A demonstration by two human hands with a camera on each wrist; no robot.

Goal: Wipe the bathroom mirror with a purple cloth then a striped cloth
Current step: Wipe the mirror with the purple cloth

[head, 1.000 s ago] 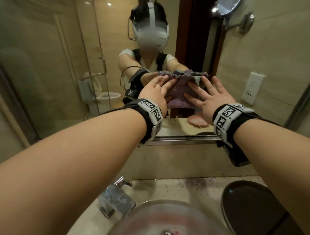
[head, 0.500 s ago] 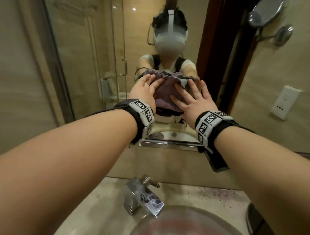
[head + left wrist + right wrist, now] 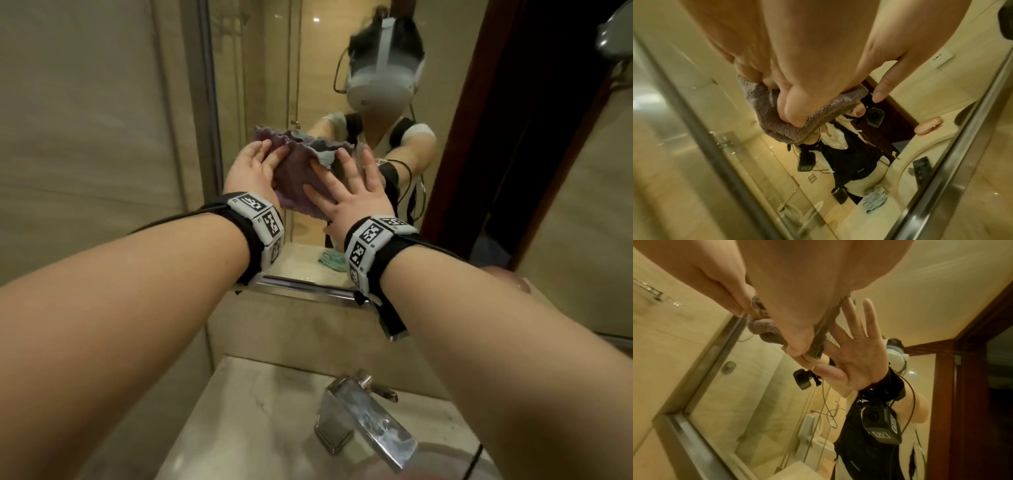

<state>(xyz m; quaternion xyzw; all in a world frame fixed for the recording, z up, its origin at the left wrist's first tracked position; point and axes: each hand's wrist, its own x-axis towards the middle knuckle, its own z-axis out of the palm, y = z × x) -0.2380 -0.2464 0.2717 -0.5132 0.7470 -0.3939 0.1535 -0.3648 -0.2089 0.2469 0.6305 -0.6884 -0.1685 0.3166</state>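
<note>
A fluffy purple cloth (image 3: 294,188) lies bunched against the bathroom mirror (image 3: 308,85), close to its left metal frame (image 3: 209,137). My left hand (image 3: 255,168) presses the cloth's left side with straight fingers. My right hand (image 3: 346,192) lies flat on its right side, fingers spread. In the left wrist view my left hand (image 3: 797,65) pushes the cloth (image 3: 777,129) onto the glass. The right wrist view has my right hand (image 3: 797,305) on the cloth (image 3: 764,331). A teal striped cloth (image 3: 874,201) shows only as a reflection, lying on the counter.
A chrome faucet (image 3: 363,418) stands on the marble counter (image 3: 257,411) below my arms, with the basin (image 3: 445,462) at the bottom right. A tiled wall (image 3: 85,137) borders the mirror on the left. A small round mirror (image 3: 616,37) juts out at the top right.
Both hands have slid the purple cloth leftward across the glass, from near the dark door reflection to the mirror's left frame. The head view turned left with them.
</note>
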